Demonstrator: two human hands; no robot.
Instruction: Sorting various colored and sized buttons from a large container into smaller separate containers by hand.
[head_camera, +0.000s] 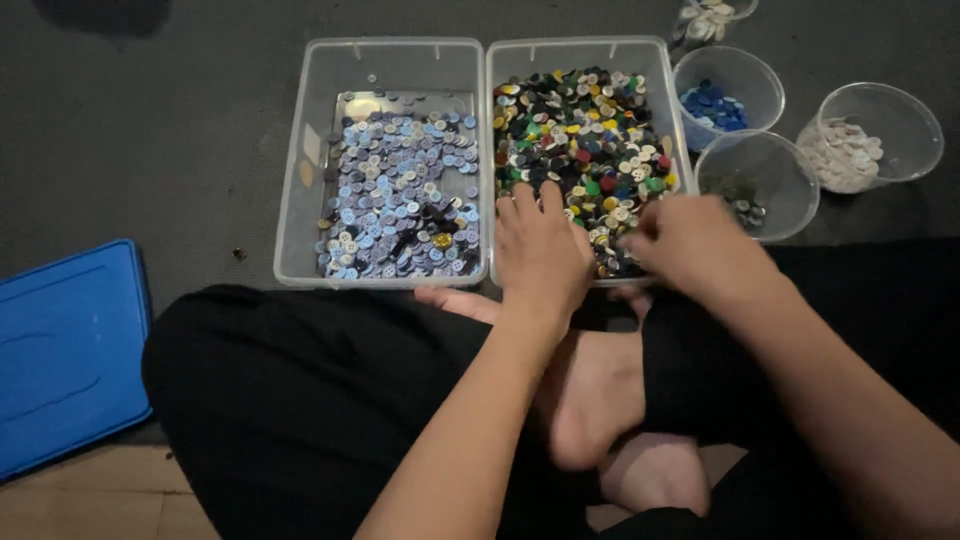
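Observation:
Two clear plastic bins stand side by side on the dark mat in front of my crossed legs. The left bin (300, 150) holds mostly pale blue and lilac buttons (400, 190). The right bin (672, 110) is full of mixed-colour buttons (585, 130). My left hand (540, 250) rests palm down over the near edge of the right bin, fingers on the buttons. My right hand (695, 245) is curled at the bin's near right corner, fingertips in the pile; whether it pinches a button is hidden.
Three clear round cups stand right of the bins: one with blue buttons (728, 90), one with white buttons (870, 135), one with a few dark buttons (758, 180). Another container (712, 15) of pale buttons sits behind. A blue lid (65, 350) lies at left.

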